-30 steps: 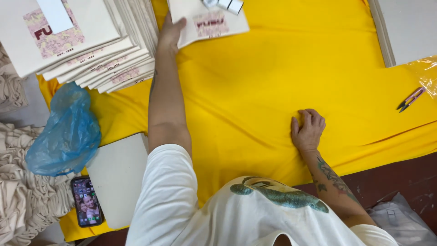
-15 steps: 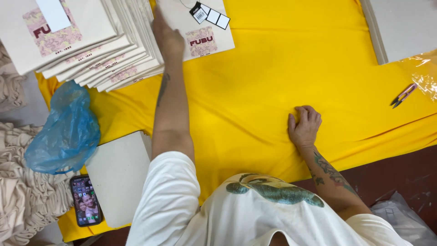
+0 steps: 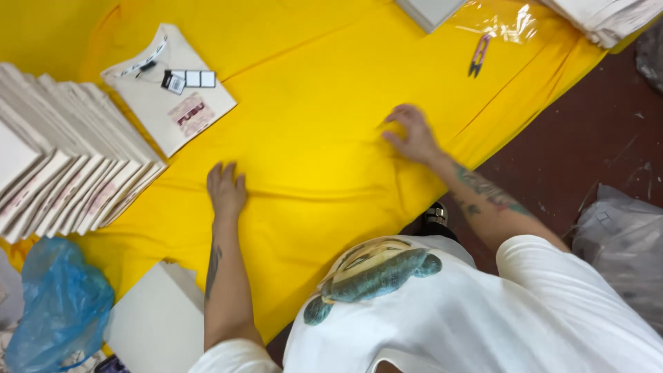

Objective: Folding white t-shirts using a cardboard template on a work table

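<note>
A yellow cloth [image 3: 324,145] covers the table. At nine o'clock a stack of folded shirts [image 3: 62,166]; at eleven, one folded shirt [image 3: 169,103]. Left hand [image 3: 226,190] and right hand [image 3: 412,135] press flat, open, on the cloth. Blue bag [image 3: 52,307] at seven, contents hidden.

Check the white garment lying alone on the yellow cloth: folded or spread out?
Folded. The white garment lies as a compact rectangle, collar and hang tags on top, apart from the left hand and right hand.

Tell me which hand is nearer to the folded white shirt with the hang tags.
Left. The left hand lies flat on the yellow cloth just below the folded white shirt; the right hand rests farther off to the shirt's right.
</note>
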